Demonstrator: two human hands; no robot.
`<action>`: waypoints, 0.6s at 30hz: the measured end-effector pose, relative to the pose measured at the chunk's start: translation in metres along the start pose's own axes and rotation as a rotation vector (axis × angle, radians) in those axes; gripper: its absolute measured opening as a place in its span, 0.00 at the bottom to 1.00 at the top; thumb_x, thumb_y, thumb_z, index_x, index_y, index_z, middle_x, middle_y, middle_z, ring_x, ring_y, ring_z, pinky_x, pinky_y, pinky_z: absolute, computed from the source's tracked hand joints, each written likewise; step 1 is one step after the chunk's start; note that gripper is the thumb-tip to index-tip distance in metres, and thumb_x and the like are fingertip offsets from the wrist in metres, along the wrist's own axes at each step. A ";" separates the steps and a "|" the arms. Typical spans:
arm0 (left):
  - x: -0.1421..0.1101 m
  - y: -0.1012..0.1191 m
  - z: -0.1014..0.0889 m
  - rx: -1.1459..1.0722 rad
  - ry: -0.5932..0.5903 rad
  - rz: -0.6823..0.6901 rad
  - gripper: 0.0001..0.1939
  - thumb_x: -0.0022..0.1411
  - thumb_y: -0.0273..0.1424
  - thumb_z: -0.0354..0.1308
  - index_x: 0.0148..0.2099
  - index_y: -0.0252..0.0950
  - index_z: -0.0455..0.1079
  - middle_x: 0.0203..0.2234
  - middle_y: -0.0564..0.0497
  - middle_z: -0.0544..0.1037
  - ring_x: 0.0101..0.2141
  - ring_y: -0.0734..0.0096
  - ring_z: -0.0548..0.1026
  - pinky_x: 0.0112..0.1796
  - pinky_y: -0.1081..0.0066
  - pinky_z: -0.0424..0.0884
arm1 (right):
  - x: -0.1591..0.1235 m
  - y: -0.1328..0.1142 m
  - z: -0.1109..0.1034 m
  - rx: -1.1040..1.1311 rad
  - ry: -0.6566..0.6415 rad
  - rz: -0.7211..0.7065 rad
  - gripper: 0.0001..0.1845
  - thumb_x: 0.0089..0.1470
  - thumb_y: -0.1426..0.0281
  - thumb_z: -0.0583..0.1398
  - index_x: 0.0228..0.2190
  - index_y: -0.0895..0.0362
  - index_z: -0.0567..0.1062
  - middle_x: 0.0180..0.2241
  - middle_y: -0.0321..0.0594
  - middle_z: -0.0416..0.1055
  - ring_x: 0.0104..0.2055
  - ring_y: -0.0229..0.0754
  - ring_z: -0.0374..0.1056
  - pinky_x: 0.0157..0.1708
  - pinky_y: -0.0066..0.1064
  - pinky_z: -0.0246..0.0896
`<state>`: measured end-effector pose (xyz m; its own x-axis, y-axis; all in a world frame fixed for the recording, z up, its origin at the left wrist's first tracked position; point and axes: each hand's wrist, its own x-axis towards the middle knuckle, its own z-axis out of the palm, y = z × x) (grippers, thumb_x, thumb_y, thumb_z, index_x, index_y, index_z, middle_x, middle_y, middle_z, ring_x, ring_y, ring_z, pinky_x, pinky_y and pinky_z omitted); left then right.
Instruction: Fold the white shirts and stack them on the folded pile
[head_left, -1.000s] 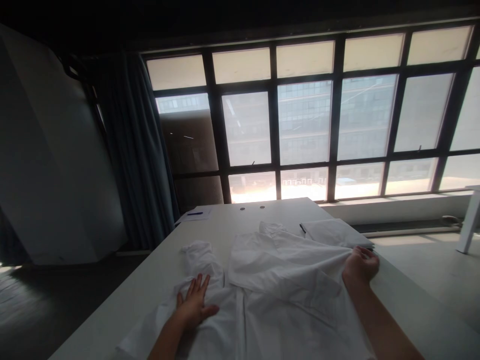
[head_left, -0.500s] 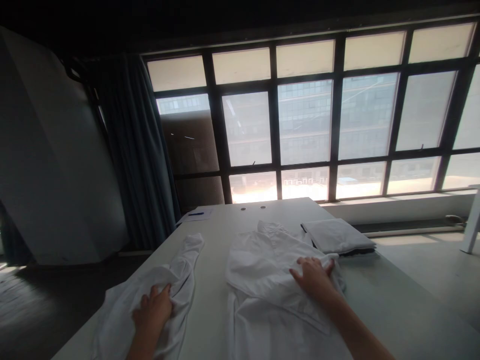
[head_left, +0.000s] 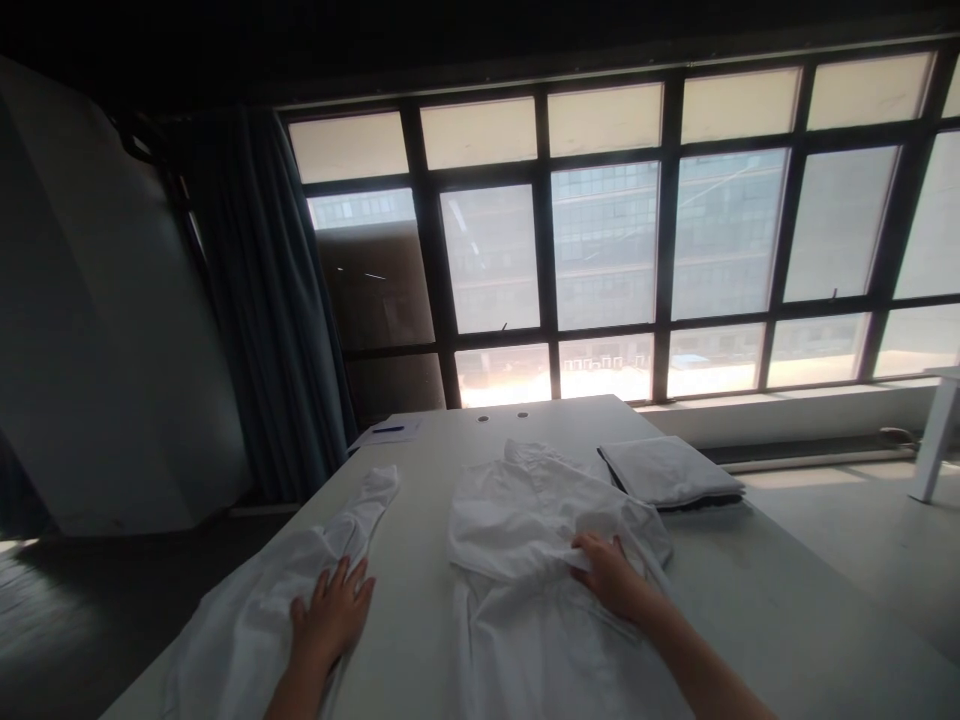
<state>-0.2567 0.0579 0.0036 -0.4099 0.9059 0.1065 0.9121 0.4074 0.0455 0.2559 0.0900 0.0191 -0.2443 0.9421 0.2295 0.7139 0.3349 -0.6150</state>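
A white shirt lies spread on a long white table, its collar toward the windows. One sleeve is stretched out to the left. My left hand rests flat on that sleeve with fingers spread. My right hand lies on the shirt's chest, fingers curled on a fold of the cloth.
A folded white garment sits on a dark one at the table's right side. A sheet of paper with a pen lies at the far left corner. Large windows and a dark curtain stand behind. A white table leg shows at far right.
The sleeve was pulled out to the left and my left hand went from gripping it to lying flat. My right hand drew the right side of the shirt inward across the chest.
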 end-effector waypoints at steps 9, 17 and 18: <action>-0.009 0.052 -0.048 -0.193 0.168 0.317 0.25 0.70 0.40 0.44 0.63 0.36 0.64 0.63 0.44 0.67 0.64 0.59 0.63 0.64 0.61 0.59 | 0.004 -0.039 -0.054 -0.097 -0.004 -0.088 0.11 0.60 0.66 0.57 0.33 0.53 0.79 0.37 0.41 0.78 0.41 0.45 0.72 0.44 0.31 0.59; -0.105 0.149 -0.121 -0.541 -0.041 0.910 0.49 0.55 0.47 0.67 0.73 0.48 0.48 0.71 0.47 0.52 0.69 0.53 0.53 0.67 0.55 0.54 | -0.026 -0.130 -0.058 0.399 -0.022 -0.215 0.17 0.63 0.56 0.58 0.37 0.54 0.80 0.36 0.40 0.78 0.40 0.46 0.72 0.42 0.32 0.64; -0.119 0.158 -0.128 -0.527 -0.066 0.954 0.50 0.54 0.43 0.67 0.73 0.47 0.47 0.71 0.47 0.53 0.69 0.52 0.53 0.67 0.54 0.52 | -0.031 -0.139 -0.052 0.533 -0.077 -0.208 0.19 0.62 0.54 0.58 0.39 0.55 0.80 0.37 0.40 0.78 0.40 0.46 0.72 0.41 0.31 0.65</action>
<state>-0.0633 0.0003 0.1249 0.4813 0.8336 0.2712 0.7346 -0.5523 0.3941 0.1981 0.0138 0.1367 -0.4060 0.8470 0.3431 0.2208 0.4552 -0.8625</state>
